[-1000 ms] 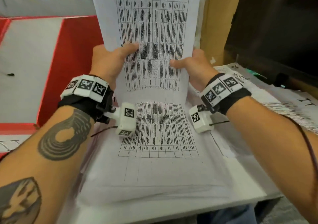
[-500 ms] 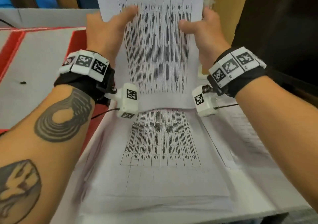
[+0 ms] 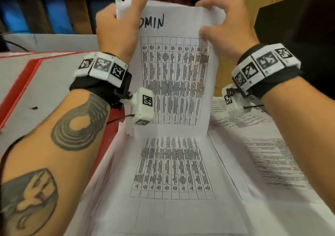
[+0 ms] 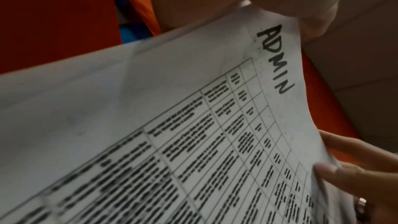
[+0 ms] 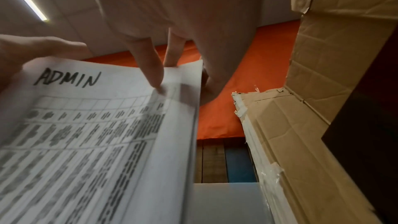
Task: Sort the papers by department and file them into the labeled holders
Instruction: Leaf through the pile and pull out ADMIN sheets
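Both hands hold one ADMIN sheet (image 3: 174, 76) upright above the paper stack (image 3: 172, 172). The left hand (image 3: 116, 27) pinches its top corner at ten o'clock, the right hand (image 3: 226, 27) at two o'clock. Cardboard box (image 5: 301, 125) at three o'clock; its contents are hidden.

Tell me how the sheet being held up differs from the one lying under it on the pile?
The held sheet stands upright, gripped at its top by the left hand and right hand; the top pile sheet lies flat, untouched. The held sheet shows handwritten ADMIN; on the pile sheet no such word shows. Both are white pages with printed tables.
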A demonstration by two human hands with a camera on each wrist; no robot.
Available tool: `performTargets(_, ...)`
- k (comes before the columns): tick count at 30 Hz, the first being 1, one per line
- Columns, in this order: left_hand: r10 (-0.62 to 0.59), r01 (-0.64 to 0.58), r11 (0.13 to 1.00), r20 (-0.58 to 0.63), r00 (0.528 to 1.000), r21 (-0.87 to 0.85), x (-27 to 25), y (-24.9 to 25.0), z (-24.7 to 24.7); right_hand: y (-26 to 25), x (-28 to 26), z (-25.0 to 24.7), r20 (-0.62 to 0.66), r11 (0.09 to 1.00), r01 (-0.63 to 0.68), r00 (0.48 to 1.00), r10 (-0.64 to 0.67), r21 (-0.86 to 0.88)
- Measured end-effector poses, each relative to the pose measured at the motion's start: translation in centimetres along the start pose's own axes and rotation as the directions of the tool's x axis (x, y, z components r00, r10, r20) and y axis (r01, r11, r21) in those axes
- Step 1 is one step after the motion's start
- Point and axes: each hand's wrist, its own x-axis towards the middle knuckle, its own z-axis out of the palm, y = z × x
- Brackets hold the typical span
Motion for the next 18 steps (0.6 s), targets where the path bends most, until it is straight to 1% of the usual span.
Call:
performTargets(2,0.025,-0.024,1.000,0.067,0.997,-0.014,-0.5,-0.6,-0.1,0.0,0.2,-0.2,-0.028,1.000,0.020,0.999,-0.019,0.019)
performTargets(4,0.047,-0.046,0.999,0.128,0.991,-0.014,-0.8,-1.5,-0.4,-0.1,0.2,-0.2,-0.011,0.998,0.028,1.000,-0.027,0.058)
performTargets(6,0.027,-0.027,1.000,0.183,0.983,0.000,-1.1,-2.0,-1.0,-0.2,0.3,-0.3,0.017,0.999,0.026,0.999,-0.027,0.045)
performTargets(8,-0.004,0.000,1.000,0.190,0.982,0.026,-1.4,-2.8,-1.5,-0.3,0.4,-0.5,-0.010,0.997,0.009,1.000,-0.008,0.075)
performTargets(10,-0.055,0.049,0.998,0.197,0.979,0.032,-1.6,-3.8,-1.8,-0.3,0.3,-0.6,-0.035,0.982,-0.027,0.999,0.034,0.186)
performTargets(12,-0.134,0.129,0.991,0.215,0.967,0.036,-2.2,-4.5,-1.9,-0.1,0.0,-0.6,-0.072,0.948,-0.048,0.995,0.074,0.316)
performTargets(13,-0.173,0.169,0.985,0.216,0.961,0.038,-2.5,-4.7,-1.8,0.1,-0.1,-0.5,-0.090,0.905,-0.059,0.990,0.106,0.421)
performTargets(14,-0.204,0.201,0.979,0.201,0.958,0.034,-2.6,-5.1,-1.8,0.5,-0.5,-0.3,-0.077,0.821,-0.101,0.982,0.173,0.561)
performTargets(15,-0.224,0.224,0.974,0.183,0.957,0.019,-2.9,-5.2,-1.7,1.1,-0.9,0.0,-0.020,0.701,-0.169,0.967,0.252,0.693)
performTargets(16,-0.239,0.241,0.970,0.164,0.957,0.006,-3.1,-5.3,-1.7,1.8,-1.6,0.5,0.066,0.604,-0.259,0.944,0.323,0.754)
performTargets(17,-0.249,0.253,0.967,0.157,0.956,-0.007,-3.4,-5.3,-1.6,2.5,-2.6,1.1,0.152,0.561,-0.349,0.918,0.367,0.751)
performTargets(18,-0.258,0.264,0.964,0.157,0.953,-0.016,-3.6,-5.4,-1.5,3.1,-3.8,1.8,0.226,0.576,-0.423,0.895,0.384,0.700)
